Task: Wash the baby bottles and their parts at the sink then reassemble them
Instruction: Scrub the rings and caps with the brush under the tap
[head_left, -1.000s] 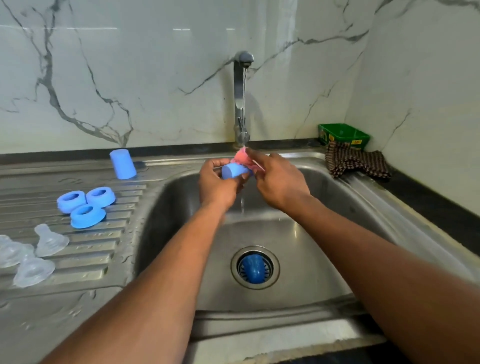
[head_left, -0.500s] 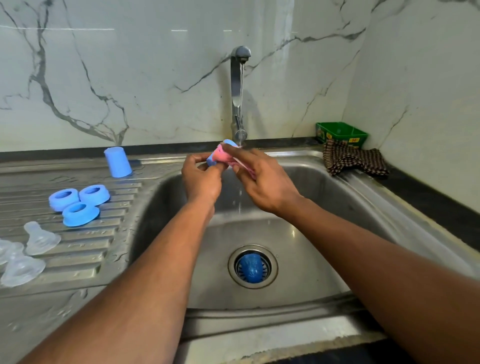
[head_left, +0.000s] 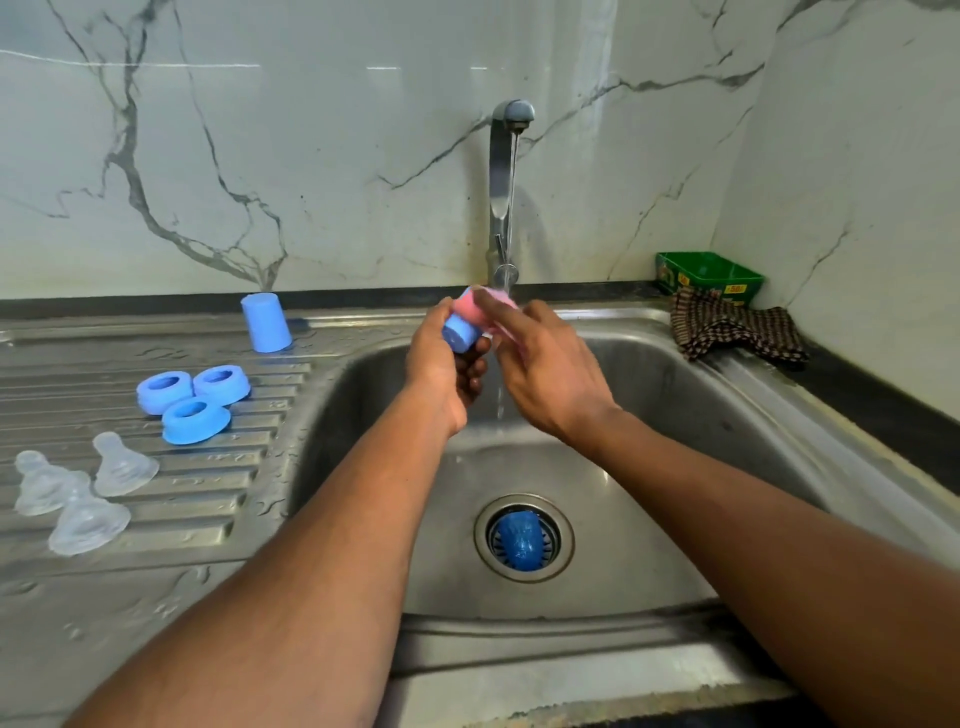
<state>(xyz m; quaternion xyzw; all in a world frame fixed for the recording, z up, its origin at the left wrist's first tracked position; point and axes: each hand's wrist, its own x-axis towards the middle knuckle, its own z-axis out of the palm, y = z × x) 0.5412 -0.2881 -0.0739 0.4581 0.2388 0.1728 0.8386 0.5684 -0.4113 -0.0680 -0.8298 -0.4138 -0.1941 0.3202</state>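
Bright, even light with soft glare on the marble wall (head_left: 311, 156); edges bow from the wide lens.

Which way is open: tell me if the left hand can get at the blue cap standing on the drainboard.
Probably yes. The blue cap stands alone, nothing between it and the left hand, but that hand's grip is on another blue cap, so it must free up first.

Blue caps: 2, one upright on drainboard (head_left: 265, 322), one in hand (head_left: 460, 330). Blue collar rings: 3 (head_left: 165, 392) (head_left: 222, 384) (head_left: 196, 420). Clear teats: 3 (head_left: 123, 466) (head_left: 42, 483) (head_left: 87, 524). Pink sponge: 1 (head_left: 474, 307). Green tub: 1 (head_left: 708, 276). Checked cloth: 1 (head_left: 733, 331). Tap: 1 (head_left: 503, 192). Hands: 2 (head_left: 444, 366) (head_left: 548, 371).
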